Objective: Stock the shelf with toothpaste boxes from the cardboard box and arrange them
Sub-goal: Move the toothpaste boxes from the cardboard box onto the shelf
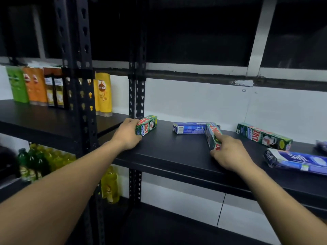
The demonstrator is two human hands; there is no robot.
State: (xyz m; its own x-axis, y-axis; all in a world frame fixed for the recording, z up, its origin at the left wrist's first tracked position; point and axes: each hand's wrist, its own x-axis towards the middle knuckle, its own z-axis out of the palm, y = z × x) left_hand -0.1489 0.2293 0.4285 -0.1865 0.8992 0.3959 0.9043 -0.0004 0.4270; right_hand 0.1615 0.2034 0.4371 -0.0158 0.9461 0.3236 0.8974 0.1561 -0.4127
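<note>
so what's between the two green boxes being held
Head view: a blue box beside the right-hand green box; otherwise bare shelf up to the left-hand green box.

A row of upright plastic bottles stands along the rear edge of the adjacent black shelf board [35, 117]: one green bottle [16, 84], orange bottles [35, 85], dark brown bottles [54, 87] and yellow bottles [104, 94] at the right end. A black perforated steel upright [85, 68] partly hides them. Clear bottles of yellow liquid [110, 184] stand on the level below.
</note>
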